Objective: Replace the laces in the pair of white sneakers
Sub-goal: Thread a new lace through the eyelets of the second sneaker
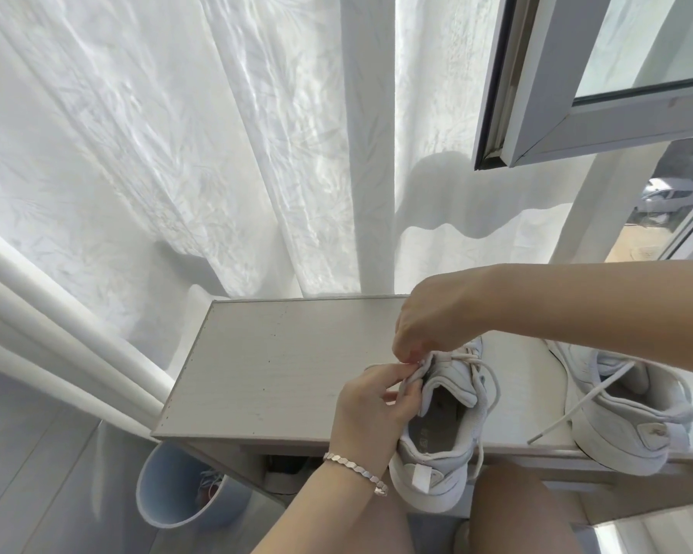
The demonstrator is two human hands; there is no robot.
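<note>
One white sneaker (pixel 441 437) rests heel toward me at the front edge of the pale table (pixel 281 361). My left hand (pixel 373 409), with a bracelet on the wrist, grips the sneaker's upper left collar by the top eyelets. My right hand (pixel 437 317) reaches down from the right and pinches the white lace (pixel 485 377) at that same eyelet. The lace runs loose down the right side of the shoe. A second white sneaker (pixel 625 413) stands to the right on the table, and its loose lace (pixel 577 405) trails toward the table's front edge.
A pale blue bin (pixel 165 489) stands on the floor under the table's left front corner. White sheer curtains (pixel 217 153) hang behind the table. An open window sash (pixel 577 105) juts in at the upper right. My bare knees sit just below the table.
</note>
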